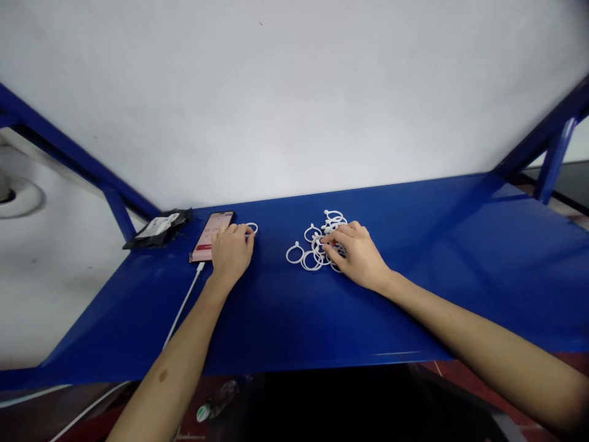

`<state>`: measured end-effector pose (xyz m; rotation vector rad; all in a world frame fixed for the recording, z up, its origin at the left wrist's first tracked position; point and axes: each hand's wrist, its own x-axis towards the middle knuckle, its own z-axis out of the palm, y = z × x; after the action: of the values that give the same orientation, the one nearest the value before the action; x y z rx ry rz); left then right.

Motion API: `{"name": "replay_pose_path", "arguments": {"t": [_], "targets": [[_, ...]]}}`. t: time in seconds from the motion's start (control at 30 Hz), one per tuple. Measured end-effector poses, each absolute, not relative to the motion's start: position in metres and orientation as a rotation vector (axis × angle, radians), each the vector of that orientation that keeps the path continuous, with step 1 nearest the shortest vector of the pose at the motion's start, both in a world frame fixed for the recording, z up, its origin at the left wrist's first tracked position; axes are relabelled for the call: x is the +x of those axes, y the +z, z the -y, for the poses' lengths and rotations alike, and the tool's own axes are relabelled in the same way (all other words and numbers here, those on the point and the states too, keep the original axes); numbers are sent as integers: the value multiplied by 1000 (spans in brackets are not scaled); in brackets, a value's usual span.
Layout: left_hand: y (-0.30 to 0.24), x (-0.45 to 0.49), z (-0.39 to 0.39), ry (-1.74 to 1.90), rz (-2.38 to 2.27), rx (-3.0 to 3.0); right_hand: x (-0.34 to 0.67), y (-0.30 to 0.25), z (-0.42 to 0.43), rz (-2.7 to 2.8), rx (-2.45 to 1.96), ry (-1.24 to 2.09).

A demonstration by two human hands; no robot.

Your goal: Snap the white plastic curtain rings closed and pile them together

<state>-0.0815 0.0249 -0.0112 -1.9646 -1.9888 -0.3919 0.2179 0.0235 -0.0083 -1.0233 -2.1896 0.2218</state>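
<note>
My left hand (232,245) is closed at the fingertips on a white plastic ring (254,225), low over the blue surface beside the phone. Part of that ring is hidden by my fingers. To the right lies a loose pile of white plastic rings (312,261), several of them overlapping, each with a small round knob on its rim. My right hand (356,252) rests over the right side of this pile, thumb and forefinger pinched together on one of the rings. The rings beneath my right palm are partly covered.
A phone (214,236) with a lit screen lies at left, a white cable (184,304) running from it over the front edge. Behind it sits a black plastic packet (161,228). Blue frame bars (554,159) and a pale wall border the blue table (442,245). A bottle (221,399) lies below.
</note>
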Motion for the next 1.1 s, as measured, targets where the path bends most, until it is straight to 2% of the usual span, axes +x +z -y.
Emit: {"name": "replay_pose_path", "arguments": {"t": [0.27,0.5,0.77,0.97,1.1], "targets": [[-8,-76,-23,-642,1847,-1951,219,-8,-24,2176,-1016,238],[1,-45,-6,-1008,1368,-2230,217,0,-16,2140,-967,275],[4,-14,18,-939,883,-2466,213,7,-5,2094,-920,397],[4,-7,20,-915,815,-2504,214,3,-3,2108,-892,347],[4,-6,20,-1023,840,-2490,214,4,-4,2089,-889,327]]}}
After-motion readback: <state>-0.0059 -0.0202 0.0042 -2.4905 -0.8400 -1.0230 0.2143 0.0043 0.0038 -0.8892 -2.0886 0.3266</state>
